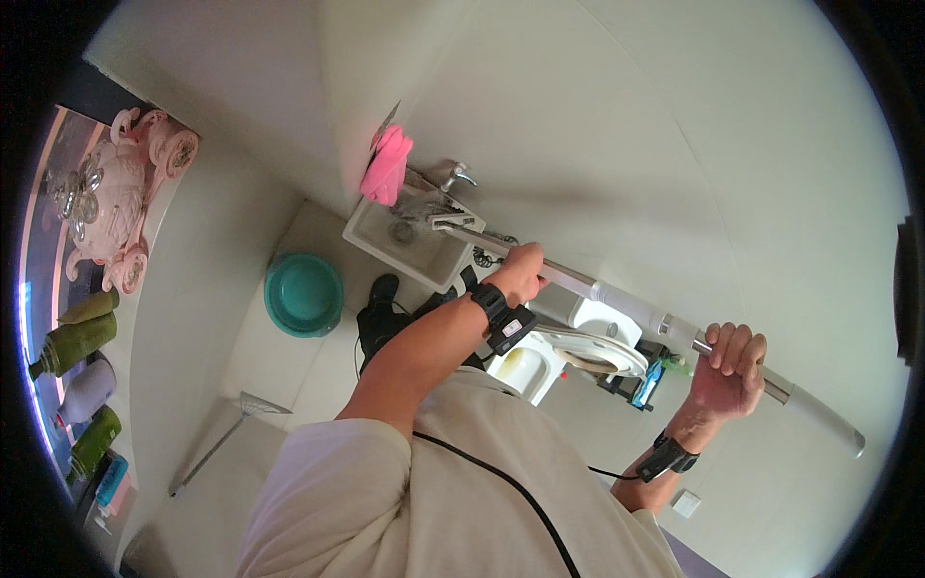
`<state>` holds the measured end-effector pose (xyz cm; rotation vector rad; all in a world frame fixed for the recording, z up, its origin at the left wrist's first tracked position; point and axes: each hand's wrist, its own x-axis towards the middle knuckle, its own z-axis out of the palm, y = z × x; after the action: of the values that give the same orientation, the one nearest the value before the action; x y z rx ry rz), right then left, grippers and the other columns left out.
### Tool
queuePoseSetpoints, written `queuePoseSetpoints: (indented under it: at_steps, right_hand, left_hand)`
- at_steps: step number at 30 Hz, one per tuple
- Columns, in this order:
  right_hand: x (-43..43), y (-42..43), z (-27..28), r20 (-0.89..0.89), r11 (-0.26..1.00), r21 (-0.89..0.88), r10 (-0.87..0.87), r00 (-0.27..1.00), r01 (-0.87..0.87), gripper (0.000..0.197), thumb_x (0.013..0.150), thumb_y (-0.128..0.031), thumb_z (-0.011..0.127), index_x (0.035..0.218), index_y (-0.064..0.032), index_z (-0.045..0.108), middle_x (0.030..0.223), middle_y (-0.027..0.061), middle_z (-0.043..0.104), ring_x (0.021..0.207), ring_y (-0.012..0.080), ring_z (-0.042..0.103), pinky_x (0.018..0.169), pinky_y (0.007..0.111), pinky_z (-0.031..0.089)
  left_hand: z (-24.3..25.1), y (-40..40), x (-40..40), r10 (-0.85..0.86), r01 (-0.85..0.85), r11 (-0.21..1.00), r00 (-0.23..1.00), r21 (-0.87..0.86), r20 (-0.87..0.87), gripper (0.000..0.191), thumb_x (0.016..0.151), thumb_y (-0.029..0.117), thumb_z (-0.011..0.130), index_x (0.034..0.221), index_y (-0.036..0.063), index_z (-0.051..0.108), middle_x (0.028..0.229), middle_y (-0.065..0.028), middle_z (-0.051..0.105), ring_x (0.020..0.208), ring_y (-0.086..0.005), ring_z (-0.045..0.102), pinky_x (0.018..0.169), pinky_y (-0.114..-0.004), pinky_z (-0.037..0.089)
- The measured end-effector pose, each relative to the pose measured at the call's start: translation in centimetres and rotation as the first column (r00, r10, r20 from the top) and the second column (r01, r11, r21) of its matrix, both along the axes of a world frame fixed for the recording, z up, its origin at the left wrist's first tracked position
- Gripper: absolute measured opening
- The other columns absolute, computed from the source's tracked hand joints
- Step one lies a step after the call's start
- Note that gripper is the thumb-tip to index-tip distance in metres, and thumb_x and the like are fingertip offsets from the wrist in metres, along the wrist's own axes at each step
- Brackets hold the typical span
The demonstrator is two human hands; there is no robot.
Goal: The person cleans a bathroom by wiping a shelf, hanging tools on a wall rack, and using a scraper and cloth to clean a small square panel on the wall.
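My left hand [517, 273] grips the metal shaft of a mop [571, 278] with a long white-and-silver handle. Farther up, near the handle's end, my right hand [730, 372] is wrapped around the same shaft. The handle slopes down to the left. Its white mop head [453, 219] sits at the inner right edge of a ceramic mop sink [363, 235]; the head's underside is mostly hidden. A chrome tap [459, 175] projects from the wall above the sink. The sink's bottom looks wet, with a round drain.
Pink cloth or gloves [388, 166] hang above the sink. A green basin [303, 295] and fan-shaped long-handled tool [253, 406] are at left. A toilet [522, 372], its seat raised, and black rack [650, 390] stand right. Bottles [79, 343] and a pink ornament [112, 199] line a ledge.
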<state>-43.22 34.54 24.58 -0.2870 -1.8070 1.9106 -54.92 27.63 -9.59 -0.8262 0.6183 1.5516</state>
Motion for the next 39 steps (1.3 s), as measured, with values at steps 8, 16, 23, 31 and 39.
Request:
queuePoseSetpoints:
  at_steps: [8, 16, 23, 31, 39]
  right_hand:
    - [-0.4, 0.2, 0.6, -0.013, 0.994, 0.062, 0.093, 0.996, -0.092, 0.031, 0.087, -0.026, 0.069, 0.074, -0.0156, 0.042, 0.068, 0.0012, 0.045, 0.067, 0.0165, 0.048, 0.082, 0.039, 0.046]
    - [-1.8, 1.6, 0.1, 0.037, 0.915, 0.121, 0.384, 0.922, -0.386, 0.023, 0.085, -0.024, 0.072, 0.085, -0.0091, 0.055, 0.088, 0.0107, 0.060, 0.103, 0.0293, 0.061, 0.101, 0.046, 0.046]
    - [-10.8, 6.3, -21.9, 0.693, 0.980, -0.087, 0.190, 0.695, -0.181, 0.044, 0.091, -0.011, 0.057, 0.133, 0.0009, 0.058, 0.130, 0.0146, 0.064, 0.121, 0.0274, 0.061, 0.104, 0.040, 0.048]
    - [-19.6, 4.4, -46.6, 0.870, 0.493, 0.457, -0.074, 0.488, -0.740, 0.059, 0.088, -0.021, 0.064, 0.139, 0.0063, 0.050, 0.132, 0.0276, 0.061, 0.120, 0.0396, 0.060, 0.100, 0.041, 0.049]
    - [-23.5, 3.7, -52.7, 0.855, 0.222, 0.210, 0.430, 0.289, -0.952, 0.027, 0.087, -0.013, 0.067, 0.106, 0.0055, 0.068, 0.104, 0.0181, 0.069, 0.091, 0.0314, 0.068, 0.076, 0.034, 0.055]
  left_hand:
    - [1.1, -1.1, 0.0, 0.096, -0.097, 0.995, 0.994, 0.035, 0.048, 0.014, 0.098, 0.017, 0.050, 0.110, 0.0101, 0.051, 0.106, -0.0070, 0.055, 0.097, -0.0217, 0.056, 0.082, -0.043, 0.051]
    - [-0.2, -1.2, -0.5, 0.163, -0.161, 0.986, 0.986, 0.035, -0.037, 0.020, 0.096, 0.018, 0.053, 0.112, 0.0055, 0.052, 0.106, -0.0090, 0.056, 0.094, -0.0212, 0.056, 0.074, -0.038, 0.053]
    - [-5.2, -4.3, 1.0, 0.256, -0.174, 0.967, 0.648, 0.188, -0.717, 0.015, 0.095, 0.019, 0.056, 0.099, 0.0041, 0.056, 0.093, -0.0096, 0.057, 0.078, -0.0216, 0.057, 0.064, -0.037, 0.052]
    - [2.0, -6.8, -2.3, 0.212, -0.214, 0.971, 0.977, -0.101, -0.029, 0.017, 0.096, 0.018, 0.056, 0.106, 0.0037, 0.052, 0.095, -0.0071, 0.055, 0.082, -0.0196, 0.059, 0.072, -0.036, 0.054]
    - [1.7, -7.7, -2.1, 0.284, -0.285, 0.956, 0.958, -0.062, -0.029, 0.014, 0.096, 0.020, 0.055, 0.100, 0.0070, 0.055, 0.090, -0.0044, 0.055, 0.081, -0.0177, 0.058, 0.070, -0.035, 0.052]
